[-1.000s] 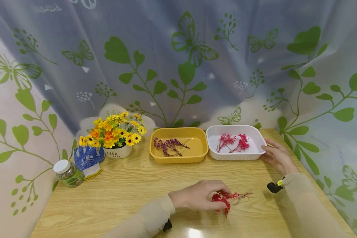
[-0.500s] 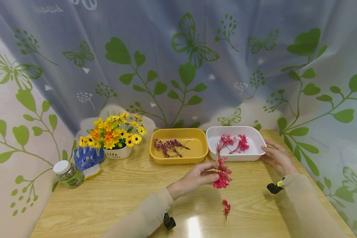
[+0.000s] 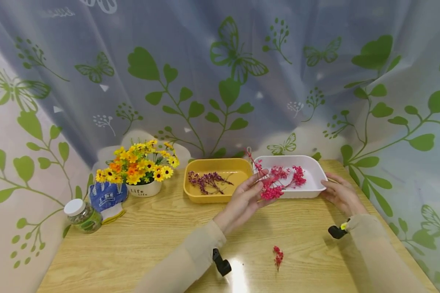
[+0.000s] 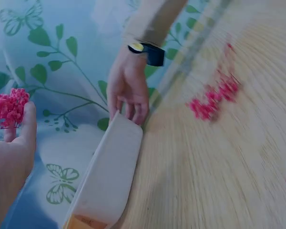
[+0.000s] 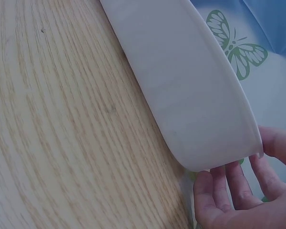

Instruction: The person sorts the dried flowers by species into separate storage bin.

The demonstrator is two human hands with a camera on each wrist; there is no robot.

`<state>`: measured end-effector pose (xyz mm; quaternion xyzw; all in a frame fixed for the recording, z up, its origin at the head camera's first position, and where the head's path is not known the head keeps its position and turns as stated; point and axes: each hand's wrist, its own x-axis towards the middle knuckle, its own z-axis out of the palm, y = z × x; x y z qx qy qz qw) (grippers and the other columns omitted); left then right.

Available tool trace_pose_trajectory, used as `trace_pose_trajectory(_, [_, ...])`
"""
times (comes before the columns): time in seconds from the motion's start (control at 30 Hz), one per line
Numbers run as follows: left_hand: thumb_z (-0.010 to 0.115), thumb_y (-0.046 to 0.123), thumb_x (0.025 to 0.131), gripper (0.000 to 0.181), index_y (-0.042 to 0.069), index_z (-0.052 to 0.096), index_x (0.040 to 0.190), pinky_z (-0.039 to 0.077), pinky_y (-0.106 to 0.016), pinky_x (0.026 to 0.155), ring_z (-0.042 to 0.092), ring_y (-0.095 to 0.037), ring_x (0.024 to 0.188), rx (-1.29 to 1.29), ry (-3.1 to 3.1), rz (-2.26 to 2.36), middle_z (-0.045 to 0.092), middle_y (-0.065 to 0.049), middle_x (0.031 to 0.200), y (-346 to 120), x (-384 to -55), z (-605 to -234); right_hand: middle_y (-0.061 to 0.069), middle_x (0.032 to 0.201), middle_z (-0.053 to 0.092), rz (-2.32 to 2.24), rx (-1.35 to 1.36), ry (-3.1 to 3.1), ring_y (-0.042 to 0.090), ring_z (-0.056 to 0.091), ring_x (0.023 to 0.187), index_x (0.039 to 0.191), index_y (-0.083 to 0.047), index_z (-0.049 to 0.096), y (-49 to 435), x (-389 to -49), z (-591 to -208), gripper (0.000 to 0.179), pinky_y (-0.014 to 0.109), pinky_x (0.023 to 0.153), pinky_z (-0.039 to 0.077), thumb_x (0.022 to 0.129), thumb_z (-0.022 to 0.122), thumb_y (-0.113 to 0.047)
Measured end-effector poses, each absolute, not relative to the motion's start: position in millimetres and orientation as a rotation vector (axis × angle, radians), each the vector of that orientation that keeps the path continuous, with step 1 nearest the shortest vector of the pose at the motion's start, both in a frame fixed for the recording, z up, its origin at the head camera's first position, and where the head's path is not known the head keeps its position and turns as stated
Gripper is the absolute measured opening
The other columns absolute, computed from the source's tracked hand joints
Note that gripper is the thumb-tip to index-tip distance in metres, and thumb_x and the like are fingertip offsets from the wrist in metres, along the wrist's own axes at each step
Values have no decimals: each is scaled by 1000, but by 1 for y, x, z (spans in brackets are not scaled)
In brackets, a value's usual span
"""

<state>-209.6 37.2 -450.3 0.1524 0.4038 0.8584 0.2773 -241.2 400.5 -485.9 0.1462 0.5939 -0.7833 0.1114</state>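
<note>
My left hand point(image 3: 243, 199) pinches a sprig of pink dried flowers point(image 3: 273, 192) between thumb and fingers. It is raised at the front left of the white tray point(image 3: 317, 179), the blossoms overlapping the tray's front rim in the head view. The sprig's thin stems point up and left, toward the yellow tray point(image 3: 220, 198). My right hand point(image 3: 342, 194) holds the white tray by its right end; the right wrist view shows the thumb point(image 5: 276, 143) at the rim and fingers curled against the end wall. Two pink sprigs point(image 3: 297, 177) lie inside that tray.
Purple dried sprigs point(image 3: 209, 181) lie in the yellow tray. A small red sprig point(image 3: 278, 256) rests on the table point(image 3: 150, 236) near the front. At left stand a pot of yellow flowers point(image 3: 143, 189), a blue glove point(image 3: 108, 197) and a lidded jar point(image 3: 82, 215). A printed curtain point(image 3: 190, 81) hangs behind.
My left hand has lifted the pink sprig from the table and carried it forward to the white tray, turning its stems upward. A small piece stayed behind on the table. My right hand stays put.
</note>
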Motion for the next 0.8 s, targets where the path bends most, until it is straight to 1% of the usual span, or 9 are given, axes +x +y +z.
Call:
trace_pose_trajectory(0.07, [40, 14, 114, 48, 14, 37, 162, 44, -53, 123, 64, -2, 97, 390, 1043, 2330, 40, -13, 167, 40, -214, -449, -16, 95, 76, -2302, 431, 1742, 4, 74, 92, 137, -24, 50, 401, -241, -486, 37, 25, 84, 63, 106, 63, -10])
trace_pose_trajectory(0.17, [41, 17, 115, 47, 17, 38, 161, 43, -55, 123, 64, -3, 88, 353, 1011, 2361, 44, -14, 164, 46, -218, -449, -16, 97, 76, -2305, 432, 1743, 4, 74, 94, 136, -25, 51, 401, -241, -486, 36, 25, 85, 63, 105, 63, -10])
trace_pose_trajectory(0.2, [42, 18, 114, 45, 19, 40, 160, 45, -54, 123, 65, -5, 89, 336, 1008, 2375, 47, -12, 160, 48, -219, -449, -16, 97, 76, -2306, 433, 1745, 4, 74, 94, 136, -24, 51, 401, -241, -487, 36, 25, 85, 63, 105, 63, -10])
trace_pose_trajectory(0.3, [44, 20, 114, 46, 19, 41, 160, 46, -53, 122, 68, -17, 107, 278, 998, 2412, 53, -7, 148, 56, -223, -448, -16, 100, 76, -2313, 428, 1748, 5, 74, 95, 135, -25, 53, 402, -240, -487, 35, 25, 85, 63, 105, 63, -10])
trace_pose_trajectory(0.37, [45, 21, 114, 46, 19, 43, 160, 47, -53, 121, 66, -19, 108, 232, 991, 2441, 54, -6, 145, 63, -226, -447, -15, 99, 76, -2323, 425, 1743, 5, 74, 94, 134, -24, 54, 402, -240, -487, 34, 25, 85, 63, 105, 63, -9])
trace_pose_trajectory(0.47, [45, 20, 114, 42, 19, 48, 156, 46, -53, 122, 64, -20, 109, 167, 989, 2482, 54, -9, 148, 74, -231, -446, -15, 99, 76, -2330, 422, 1738, 5, 74, 93, 132, -24, 54, 403, -240, -488, 31, 25, 84, 63, 105, 62, -8])
trace_pose_trajectory(0.6, [44, 17, 114, 29, 18, 57, 140, 46, -55, 122, 61, -20, 104, 99, 1010, 2501, 53, -8, 150, 85, -238, -443, -16, 98, 76, -2325, 434, 1740, 4, 74, 92, 133, -23, 53, 402, -240, -487, 33, 24, 84, 62, 105, 62, -8])
trace_pose_trajectory(0.7, [45, 14, 113, 23, 15, 57, 133, 45, -57, 122, 59, -20, 104, 47, 1010, 2509, 56, -6, 145, 93, -243, -441, -17, 97, 76, -2314, 439, 1754, 3, 74, 93, 139, -21, 50, 402, -240, -487, 38, 24, 85, 62, 105, 63, -10])
trace_pose_trajectory(0.8, [44, 11, 113, 20, 12, 56, 129, 42, -59, 123, 60, -25, 116, -9, 994, 2522, 59, -4, 132, 101, -247, -440, -17, 97, 76, -2300, 442, 1769, 3, 74, 94, 139, -22, 50, 402, -240, -486, 39, 24, 85, 62, 105, 64, -11])
